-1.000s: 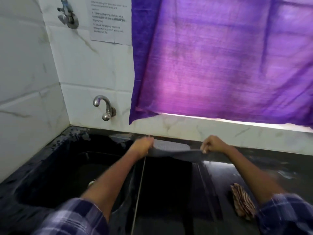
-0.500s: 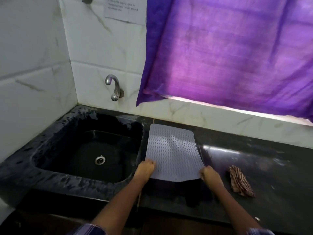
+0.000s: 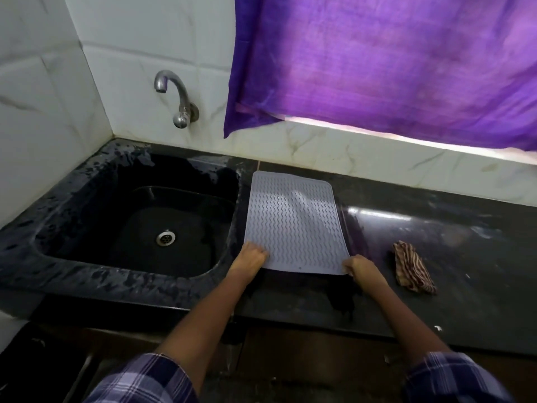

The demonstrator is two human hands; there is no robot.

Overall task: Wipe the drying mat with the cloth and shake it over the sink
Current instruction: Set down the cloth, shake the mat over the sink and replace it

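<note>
no readable writing in frame; counter (image 3: 436, 242) cut off at right, sink (image 3: 87, 274) centre left; drying mat (image 3: 293, 225) flat at centre beside sink; left hand (image 3: 250, 257) and right hand (image 3: 361, 267) each curled round a near corner, fingertips hidden; cloth (image 3: 412, 267) lies loose right of mat

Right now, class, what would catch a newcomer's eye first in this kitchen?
The bright purple curtain glows over the window at the back. Below it, a grey mat lies flat on the dark counter beside the black sink, its near corners held by the left hand and right hand.
</note>
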